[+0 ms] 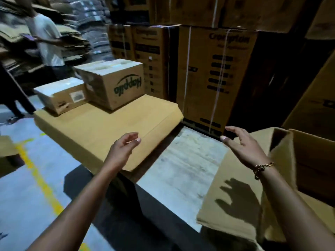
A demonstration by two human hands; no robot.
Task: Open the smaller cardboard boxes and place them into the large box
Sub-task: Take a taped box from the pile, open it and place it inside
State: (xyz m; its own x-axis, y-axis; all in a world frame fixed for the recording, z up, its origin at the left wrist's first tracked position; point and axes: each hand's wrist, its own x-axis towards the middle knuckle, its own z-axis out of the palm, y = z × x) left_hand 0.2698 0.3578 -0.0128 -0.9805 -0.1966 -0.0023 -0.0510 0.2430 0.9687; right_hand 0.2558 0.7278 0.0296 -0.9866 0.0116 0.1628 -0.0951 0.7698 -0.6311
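Two small cardboard boxes stand on a flat cardboard surface (101,127): one with green lettering (116,84) and a lower one with a label (63,96) to its left. Both look shut, with pale tops. The large open box (308,160) is at the right, one flap (235,192) hanging down toward me. My left hand (125,147) hovers over the near edge of the flat cardboard, fingers curled and apart, holding nothing. My right hand (243,144), with a gold bracelet, is spread above the large box's flap and holds nothing.
Tall strapped cartons (213,75) are stacked behind, more at the far right. A person in a pale shirt (45,38) stands at the back left by piles of flattened cardboard. A yellow line (39,180) runs across the grey floor.
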